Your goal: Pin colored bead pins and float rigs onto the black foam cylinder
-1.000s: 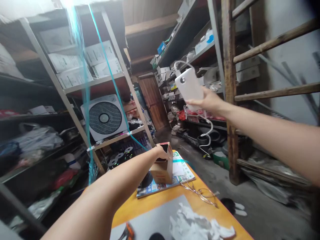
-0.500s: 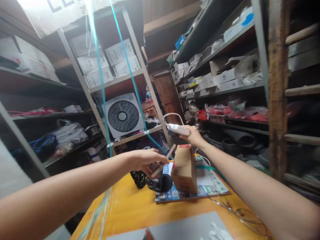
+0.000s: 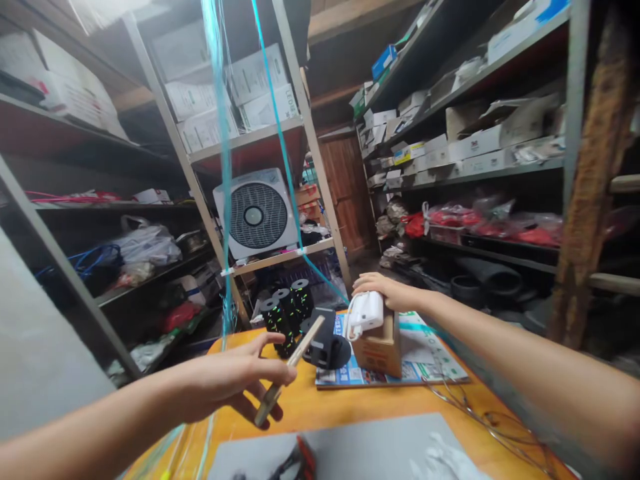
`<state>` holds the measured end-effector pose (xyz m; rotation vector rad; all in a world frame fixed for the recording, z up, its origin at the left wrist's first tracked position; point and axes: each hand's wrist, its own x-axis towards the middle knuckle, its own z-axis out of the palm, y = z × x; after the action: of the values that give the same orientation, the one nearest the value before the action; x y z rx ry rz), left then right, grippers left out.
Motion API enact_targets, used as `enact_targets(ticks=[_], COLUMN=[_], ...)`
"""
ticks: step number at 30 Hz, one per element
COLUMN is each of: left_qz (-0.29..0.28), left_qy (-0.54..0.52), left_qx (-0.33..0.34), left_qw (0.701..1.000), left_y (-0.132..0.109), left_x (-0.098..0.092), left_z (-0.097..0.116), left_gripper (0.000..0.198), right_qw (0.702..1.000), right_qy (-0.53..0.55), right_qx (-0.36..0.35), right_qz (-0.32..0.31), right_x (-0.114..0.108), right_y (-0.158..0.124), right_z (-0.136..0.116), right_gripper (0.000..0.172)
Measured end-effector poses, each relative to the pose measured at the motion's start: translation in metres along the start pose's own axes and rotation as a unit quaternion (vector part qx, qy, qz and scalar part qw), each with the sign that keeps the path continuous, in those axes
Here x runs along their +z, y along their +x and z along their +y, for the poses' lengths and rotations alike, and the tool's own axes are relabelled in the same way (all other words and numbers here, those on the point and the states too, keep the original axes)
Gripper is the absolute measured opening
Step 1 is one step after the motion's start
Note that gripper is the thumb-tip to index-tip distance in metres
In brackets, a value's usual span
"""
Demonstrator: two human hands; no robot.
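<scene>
My left hand (image 3: 240, 380) is closed round a flat, pale wooden stick (image 3: 295, 363), which slants up to the right over the yellow table (image 3: 280, 413). At the back of the table, my right hand (image 3: 385, 288) curls over the top of a white plug-in adapter (image 3: 369, 311) with a white cable looped at its side. Its thumb is hidden. Under the adapter stands a brown cardboard box (image 3: 377, 353). Left of the box is a black device with a round base (image 3: 327, 347).
Several black rolls with green specks (image 3: 275, 317) stand behind the black device. Printed sheets (image 3: 425, 370) lie under the box, with thin wire (image 3: 480, 420) at right. A grey mat (image 3: 370, 437) is in front. Teal strands (image 3: 227, 200) hang before a box fan (image 3: 257, 213) and loaded shelves.
My right hand has lowered the white adapter onto the box top. My left hand has drawn back toward me, down and left, with the stick. The view has shifted slightly.
</scene>
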<state>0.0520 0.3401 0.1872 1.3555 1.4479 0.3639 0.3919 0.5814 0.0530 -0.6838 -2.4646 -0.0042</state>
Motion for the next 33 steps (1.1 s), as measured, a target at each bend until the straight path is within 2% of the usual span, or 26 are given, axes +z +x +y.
enact_targets(ticks=[3,7,10,13,16,19,21,23,25,27,29,31,33], left_qz=[0.007,0.005,-0.002,-0.008,-0.021,-0.012,0.004,0.025,0.047,0.074,0.102,0.117,0.117], left_qy=[-0.016,0.000,0.043,0.062,0.068,0.074,0.070,0.070,0.086,0.108,0.130,0.148,0.161], left_qx=[0.014,0.031,0.054,0.059,0.082,0.123,0.163,0.218,0.280,0.338,0.374,0.385,0.380], left_qw=[1.000,0.999,0.998,0.996,0.994,0.990,0.984,0.973,0.955,0.932,0.913,0.904,0.903], left_y=[-0.006,-0.013,-0.015,-0.017,-0.021,-0.025,-0.028,-0.031,-0.033,-0.035,-0.040,-0.053,-0.078], left_x=[-0.005,-0.010,-0.009,-0.003,0.004,0.013,0.024,0.038,0.055,0.069,0.075,0.072,0.061], left_z=[-0.005,-0.011,-0.013,-0.010,-0.004,0.006,0.015,0.027,0.040,0.052,0.060,0.060,0.048], left_gripper=[0.099,0.095,0.089,0.088,0.087,0.090,0.093,0.097,0.102,0.114,0.127,0.135,0.129], right_qw=[1.000,0.994,0.981,0.969,0.968,0.971,0.968,0.958,0.946,0.937,0.933,0.939,0.953], right_qy=[-0.016,-0.042,-0.059,-0.063,-0.039,0.028,0.093,0.157,0.208,0.237,0.240,0.222,0.182], right_qx=[0.006,0.044,0.074,0.099,0.134,0.179,0.206,0.223,0.224,0.218,0.213,0.208,0.204], right_qz=[-0.002,0.086,0.172,0.216,0.208,0.154,0.107,0.089,0.107,0.136,0.160,0.160,0.127], right_x=[-0.014,-0.044,-0.070,-0.089,-0.098,-0.098,-0.095,-0.091,-0.089,-0.090,-0.095,-0.100,-0.101], right_y=[-0.011,-0.033,-0.052,-0.078,-0.105,-0.117,-0.111,-0.092,-0.064,-0.035,-0.011,0.001,0.001], right_z=[-0.009,-0.032,-0.063,-0.102,-0.145,-0.188,-0.216,-0.242,-0.266,-0.284,-0.293,-0.292,-0.283], right_gripper=[0.036,0.045,0.048,0.044,0.039,0.030,0.033,0.046,0.057,0.057,0.056,0.053,0.045])
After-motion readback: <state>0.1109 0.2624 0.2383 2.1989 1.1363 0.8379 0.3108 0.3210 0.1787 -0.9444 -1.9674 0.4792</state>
